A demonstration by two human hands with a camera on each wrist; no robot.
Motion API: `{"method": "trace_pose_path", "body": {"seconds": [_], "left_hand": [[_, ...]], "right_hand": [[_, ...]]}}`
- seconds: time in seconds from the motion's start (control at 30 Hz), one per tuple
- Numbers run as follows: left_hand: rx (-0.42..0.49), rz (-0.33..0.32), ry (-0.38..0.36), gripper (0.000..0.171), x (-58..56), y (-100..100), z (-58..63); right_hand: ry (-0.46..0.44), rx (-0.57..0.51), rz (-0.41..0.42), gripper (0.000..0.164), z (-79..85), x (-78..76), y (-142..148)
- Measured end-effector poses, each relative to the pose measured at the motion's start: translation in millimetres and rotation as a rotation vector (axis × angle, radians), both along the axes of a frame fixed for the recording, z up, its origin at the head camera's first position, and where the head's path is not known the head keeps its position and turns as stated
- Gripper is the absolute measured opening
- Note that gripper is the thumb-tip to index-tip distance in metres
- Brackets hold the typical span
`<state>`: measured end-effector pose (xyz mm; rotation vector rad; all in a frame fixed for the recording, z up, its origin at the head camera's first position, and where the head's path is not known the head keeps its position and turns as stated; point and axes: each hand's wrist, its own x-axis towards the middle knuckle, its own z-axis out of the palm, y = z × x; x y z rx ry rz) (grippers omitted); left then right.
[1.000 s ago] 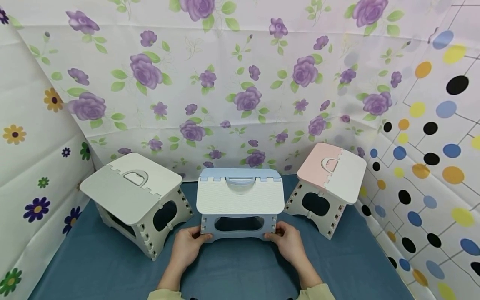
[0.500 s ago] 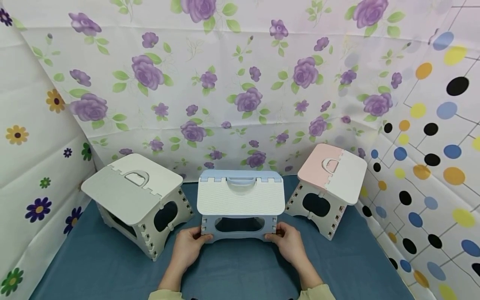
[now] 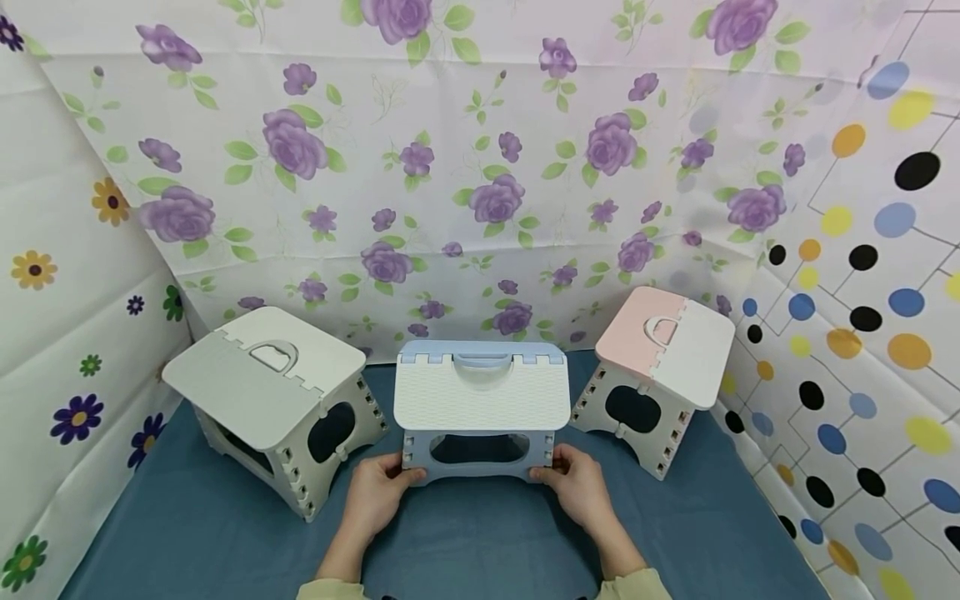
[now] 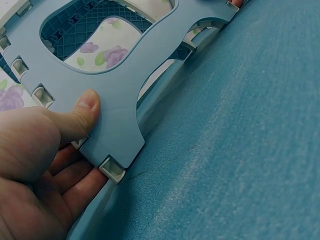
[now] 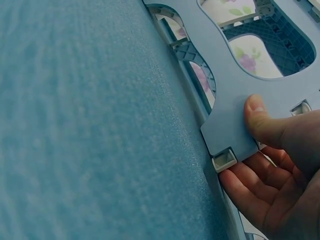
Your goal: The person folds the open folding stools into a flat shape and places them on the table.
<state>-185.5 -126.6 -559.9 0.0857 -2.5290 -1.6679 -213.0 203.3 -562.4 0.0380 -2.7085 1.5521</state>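
A blue and white folding stool stands unfolded in the middle of the head view, its blue carry handle lying against the top. My left hand grips the lower left corner of its front leg panel, thumb on the face and fingers behind the edge. At the opposite corner my right hand pinches the panel the same way. Up close in the left wrist view the thumb presses the blue panel. The right wrist view shows the other thumb flat on the panel, near its foot.
To the left stands a grey and white folding stool, turned at an angle. A pink and white folding stool stands on the right. All rest on a blue cloth, before a flowered curtain and a dotted side curtain.
The head view has shifted very slightly since the first frame. Both hands keep the same hold, and the stools stay in place.
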Motion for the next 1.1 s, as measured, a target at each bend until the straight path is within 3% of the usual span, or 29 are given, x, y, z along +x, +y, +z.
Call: {"method": "trace_pose_path", "body": {"seconds": [1.1], "left_hand": [[0.004,-0.009,-0.015,0.018,-0.8,-2.4,1.7]], "right_hand": [[-0.029,0.007,-0.002,0.013,3.8,0.6,-2.9]]}}
